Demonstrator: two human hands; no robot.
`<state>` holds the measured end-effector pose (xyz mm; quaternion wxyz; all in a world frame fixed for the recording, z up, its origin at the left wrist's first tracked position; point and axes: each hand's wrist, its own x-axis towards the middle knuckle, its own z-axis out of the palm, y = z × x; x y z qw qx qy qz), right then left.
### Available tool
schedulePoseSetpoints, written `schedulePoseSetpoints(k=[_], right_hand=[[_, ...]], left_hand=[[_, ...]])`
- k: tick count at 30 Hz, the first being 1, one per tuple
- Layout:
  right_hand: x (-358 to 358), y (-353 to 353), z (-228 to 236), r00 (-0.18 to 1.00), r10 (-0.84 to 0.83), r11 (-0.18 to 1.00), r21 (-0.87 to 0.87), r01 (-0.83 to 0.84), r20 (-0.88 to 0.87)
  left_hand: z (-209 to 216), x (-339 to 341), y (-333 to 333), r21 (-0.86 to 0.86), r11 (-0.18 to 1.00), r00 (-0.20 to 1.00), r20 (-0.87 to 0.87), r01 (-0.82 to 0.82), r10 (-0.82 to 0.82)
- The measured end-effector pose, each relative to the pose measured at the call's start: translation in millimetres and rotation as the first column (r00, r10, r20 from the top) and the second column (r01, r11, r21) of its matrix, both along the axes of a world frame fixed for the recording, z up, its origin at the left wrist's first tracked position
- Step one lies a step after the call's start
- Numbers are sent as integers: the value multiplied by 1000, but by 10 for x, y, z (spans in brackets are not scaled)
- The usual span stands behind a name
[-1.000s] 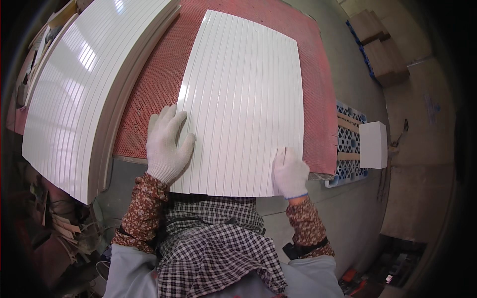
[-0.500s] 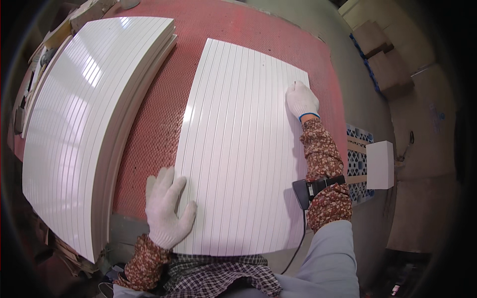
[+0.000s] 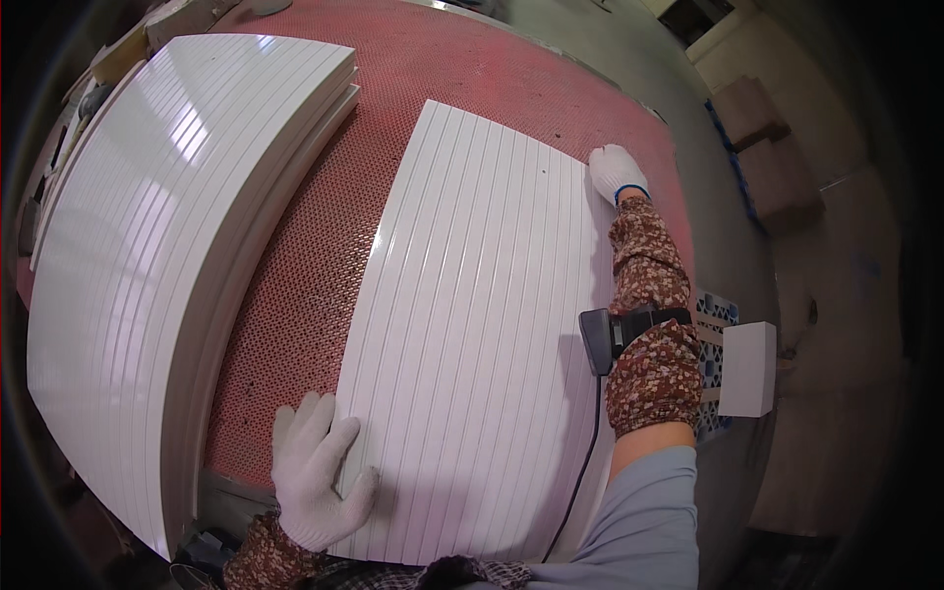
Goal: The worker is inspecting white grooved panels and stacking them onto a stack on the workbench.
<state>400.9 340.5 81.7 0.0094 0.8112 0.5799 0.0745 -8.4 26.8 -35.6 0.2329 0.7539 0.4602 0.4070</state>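
Farther out than before, the right hand (image 3: 618, 170) curls, whether gripping anything unclear; the panel (image 3: 477, 334) stretches from it to the left hand (image 3: 317, 479), which rests spread and unclenched.

- Passage: red tabletop (image 3: 287, 315) strip lay between panel stack (image 3: 123, 275) and single panel (image 3: 472, 334); left hand (image 3: 320, 474) narrowed its near end.
- Passage: tabletop extended beyond the single panel's far edge.
- Obstacles: right forearm (image 3: 649, 256) and dark cable (image 3: 595, 428) lay along the single panel's right side.

White gloves (image 3: 317, 477), flowered brown oversleeves (image 3: 651, 251) and a black corded armband (image 3: 639, 327) are worn.
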Motion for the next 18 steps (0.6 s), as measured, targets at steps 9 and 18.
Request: schedulePoseSetpoints(k=[9, 18], right_hand=[[-760, -33, 411, 998, -53, 998, 41, 55, -34], [-1767, -2763, -162, 991, -112, 993, -55, 109, -75]], left_hand=[[590, -491, 717, 13, 999, 999, -14, -30, 30], [221, -1042, -367, -7, 996, 994, -51, -94, 94]])
